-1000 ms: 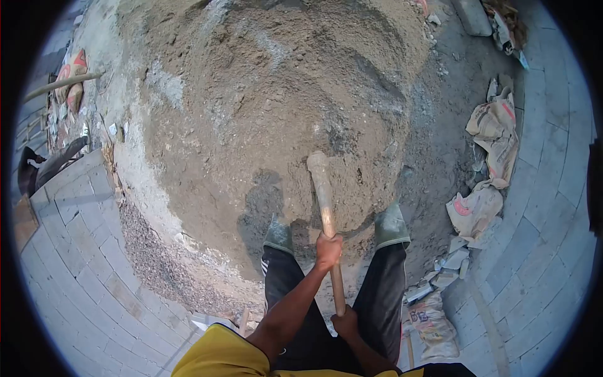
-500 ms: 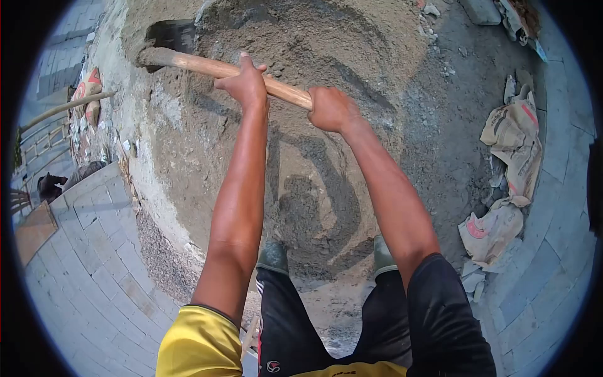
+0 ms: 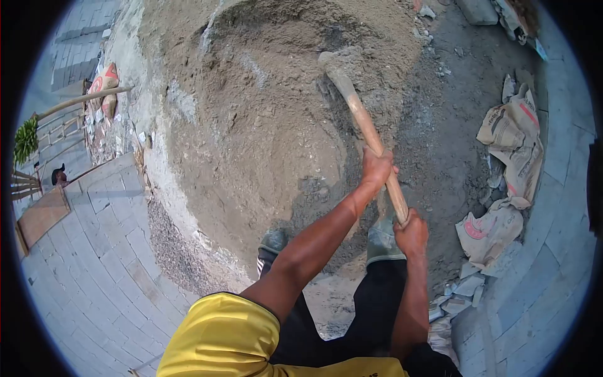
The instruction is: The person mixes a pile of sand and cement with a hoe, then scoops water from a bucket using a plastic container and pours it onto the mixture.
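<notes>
A hoe with a pale wooden handle (image 3: pixel 364 119) slants across the mound of grey-brown sandy mix (image 3: pixel 251 125). Its head end is caked with the mix and sunk into it, so the blade is hidden. My left hand (image 3: pixel 378 168) is wrapped round the middle of the handle. At the butt end, near my knee, my right hand (image 3: pixel 411 234) is closed on the same handle. My boots, a left one (image 3: pixel 274 240) and a right one (image 3: pixel 383 242), stand at the near edge of the mix.
Torn paper cement bags (image 3: pixel 502 135) and broken tile pieces (image 3: pixel 465 286) lie at the right. A gravel strip (image 3: pixel 179 251) borders grey paving (image 3: pixel 107 264) on the left. A pole (image 3: pixel 81 99), more bags (image 3: pixel 105 81) and a person's head (image 3: pixel 59 174) are farther left.
The hoe has swung from the upper left to the right, its blade going from exposed to buried. Both hands moved right and nearer my body, still gripping the handle.
</notes>
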Demonstrator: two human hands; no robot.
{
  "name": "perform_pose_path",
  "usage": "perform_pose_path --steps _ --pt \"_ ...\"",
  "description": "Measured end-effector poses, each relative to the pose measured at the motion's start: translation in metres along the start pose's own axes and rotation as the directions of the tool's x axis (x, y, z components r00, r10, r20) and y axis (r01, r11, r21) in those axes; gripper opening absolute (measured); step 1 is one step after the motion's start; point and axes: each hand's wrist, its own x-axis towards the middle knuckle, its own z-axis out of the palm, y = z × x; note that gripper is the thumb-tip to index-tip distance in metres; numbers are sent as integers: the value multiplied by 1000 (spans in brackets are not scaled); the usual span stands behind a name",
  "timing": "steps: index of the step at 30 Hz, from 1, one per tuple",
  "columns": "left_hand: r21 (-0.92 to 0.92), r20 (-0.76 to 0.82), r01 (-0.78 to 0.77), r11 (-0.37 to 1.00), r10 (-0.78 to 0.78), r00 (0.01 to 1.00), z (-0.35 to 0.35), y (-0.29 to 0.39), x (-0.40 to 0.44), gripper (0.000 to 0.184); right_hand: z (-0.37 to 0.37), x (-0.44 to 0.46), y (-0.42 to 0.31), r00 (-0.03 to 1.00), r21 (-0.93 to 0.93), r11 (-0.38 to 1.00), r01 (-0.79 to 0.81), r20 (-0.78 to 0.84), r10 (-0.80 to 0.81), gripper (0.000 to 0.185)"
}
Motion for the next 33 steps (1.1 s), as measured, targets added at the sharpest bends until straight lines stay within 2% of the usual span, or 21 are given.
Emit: perform_pose_path --steps 2,4,6,8,9,10,11,12,14,16,18,19,20,21,23,24,27,28,30,31,33 --pt "-14 19 34 999 -34 999 -18 -20 -30 28 31 -40 18 999 61 998 -27 -33 29 27" --pt "115 -4 11 993 -11 1000 -32 -43 -65 30 64 -66 35 995 92 992 -92 -26 94 26" --pt "169 -15 -50 984 54 998 -63 -32 -71 33 103 -69 29 998 218 975 31 -64 -17 27" --pt "61 24 -210 976 209 978 -97 9 -49 33 107 -37 -15 992 245 962 116 -73 -102 30" --pt "100 -3 -208 973 210 978 -111 48 -29 32 103 -10 -43 987 286 945 160 -72 -146 31" --pt "95 -39 -257 962 261 964 -122 85 -1 33 93 16 -70 975 284 933 223 -81 -208 29" --pt "19 -151 -355 935 354 923 -125 120 23 33 83 41 -96 958 255 923 288 -89 -274 27" --pt "-15 -282 -356 935 337 898 -121 150 47 29 66 58 -125 961 229 933 278 -54 -272 28" --pt "-54 -286 -270 961 245 927 -119 165 98 24 57 70 -132 963 202 943 265 -14 -268 28" --pt "125 -287 -83 989 116 951 -94 107 102 18 58 64 -102 970 281 957 68 206 -129 33" --pt "226 -269 158 961 -95 959 -73 -12 82 13 99 -15 -39 975 321 936 -143 210 77 37" --pt "565 -292 31 824 165 942 -90 -104 108 11 121 -48 -5 980 387 910 -151 181 86 36" --pt "550 -305 13 835 187 934 -90 -118 68 12 127 -79 8 976 413 894 -175 195 100 32" --pt "361 -202 152 920 -82 976 -90 -80 2 11 128 -115 3 966 423 876 -230 205 155 30" --pt "172 -92 185 968 -171 981 -119 -82 -63 10 132 -180 -12 940 442 839 -318 260 220 27" --pt "172 -99 230 958 -215 972 -129 -82 -86 9 132 -209 -24 954 399 871 -288 198 224 27" --pt "165 -93 317 934 -305 948 -167 -89 -149 14 156 -278 -40 910 346 846 -406 236 341 26" --pt "151 -97 303 941 -290 952 -174 -79 -150 14 163 -280 -48 918 343 856 -387 230 323 26" --pt "230 -78 245 942 -233 969 -185 -48 -154 16 184 -277 -60 957 346 892 -290 91 276 20" --pt "201 -51 141 969 -134 990 -189 -29 -144 16 197 -256 -67 983 433 886 -166 -1 185 19" --pt "175 50 -26 984 17 999 -192 30 -100 18 223 -190 -97 991 617 786 -33 -81 105 21"
